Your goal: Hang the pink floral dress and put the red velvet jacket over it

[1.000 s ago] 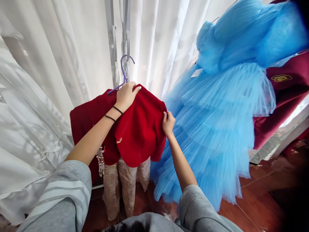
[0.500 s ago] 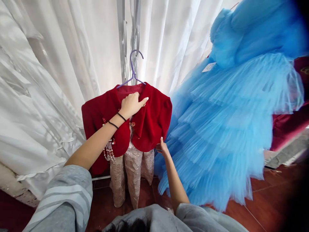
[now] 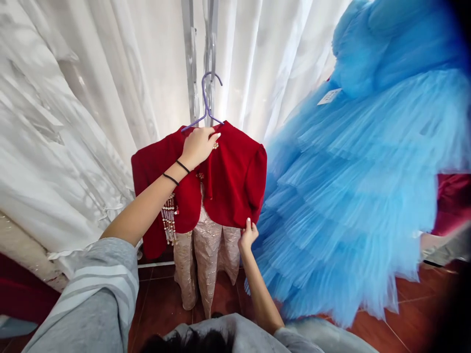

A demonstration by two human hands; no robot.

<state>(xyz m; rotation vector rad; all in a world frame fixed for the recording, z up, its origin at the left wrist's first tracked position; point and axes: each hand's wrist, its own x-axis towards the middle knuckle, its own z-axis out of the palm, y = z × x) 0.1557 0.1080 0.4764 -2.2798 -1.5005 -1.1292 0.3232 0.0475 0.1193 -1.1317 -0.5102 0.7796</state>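
Observation:
A short red velvet jacket [image 3: 235, 181] hangs on a purple hanger [image 3: 205, 100]. My left hand [image 3: 199, 146] is closed on the jacket's front near the collar, just under the hanger, the thumb lying over the cloth. A small beaded clasp [image 3: 215, 145] shows beside that thumb. My right hand [image 3: 248, 235] pinches the jacket's lower hem at its right side. Beaded tassels [image 3: 169, 220] dangle at the jacket's left. Pale pink shimmering trousers [image 3: 206, 260] hang below and behind the jacket.
A large blue tiered tulle dress [image 3: 353, 186] with a white tag [image 3: 329, 96] fills the right side. White drapes [image 3: 158, 59] and a grey metal stand [image 3: 191, 63] are behind. White garments [image 3: 33, 162] hang at the left above a red tiled floor [image 3: 158, 294].
My left hand has drawn the collar edges together, narrowing the neck opening. My right hand, loosely at the hem before, now pinches it. The view has shifted slightly.

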